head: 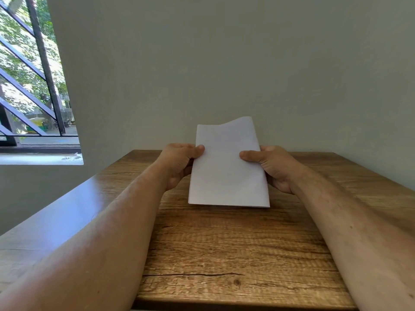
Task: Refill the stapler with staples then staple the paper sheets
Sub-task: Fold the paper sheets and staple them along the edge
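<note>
White paper sheets (pixel 226 167), long axis toward the wooden desk's (pixel 224 254) far edge, pinched equally between left hand (pixel 179 162) and right hand (pixel 272 164) grips; no stapler visible.

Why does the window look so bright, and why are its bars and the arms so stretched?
In the head view, daylight overexposes the window and puts a pale sheen on the table; the wide-angle lens bends the bars and stretches the near forearms, while the paper sheets stay sharp between the left hand and right hand.
</note>
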